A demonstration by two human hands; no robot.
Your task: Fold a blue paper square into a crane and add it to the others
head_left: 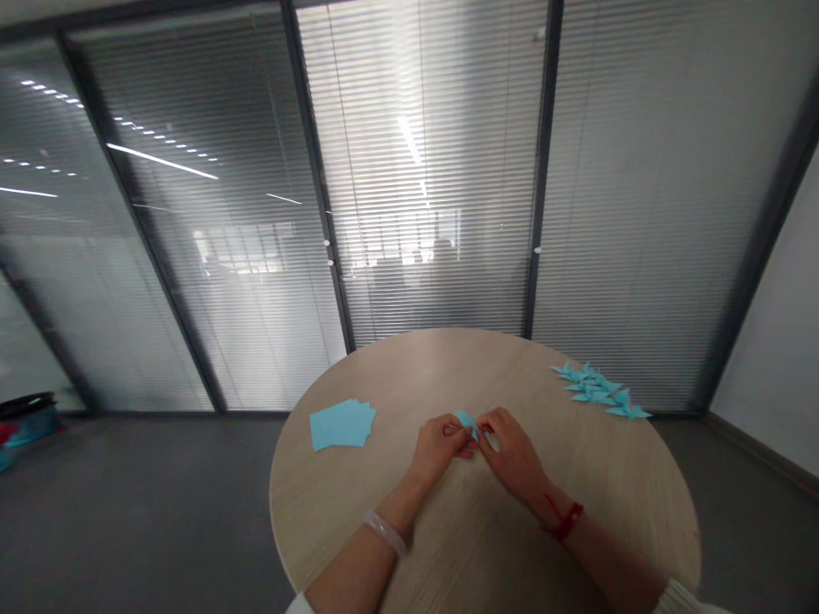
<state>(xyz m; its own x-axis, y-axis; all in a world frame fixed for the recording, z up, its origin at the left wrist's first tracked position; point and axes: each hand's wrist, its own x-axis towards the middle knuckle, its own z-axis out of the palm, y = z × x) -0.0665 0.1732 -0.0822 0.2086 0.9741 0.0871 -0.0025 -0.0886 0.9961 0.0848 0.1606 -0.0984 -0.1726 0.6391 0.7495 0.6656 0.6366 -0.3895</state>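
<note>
A small piece of folded blue paper is pinched between my two hands, just above the middle of the round table. My left hand grips it from the left, with its fingers curled under and the thumb on top. From the right, my right hand closes its thumb and fingertips on the same paper. The fingers hide most of the paper's lower part. To the left lies a fanned stack of flat blue paper sheets. Several folded blue paper cranes sit in a cluster at the right rear edge.
The round wooden table has its far edge close to a glass wall with blinds. A white wall stands at the right. On the grey floor at far left is a dark and blue bag-like object.
</note>
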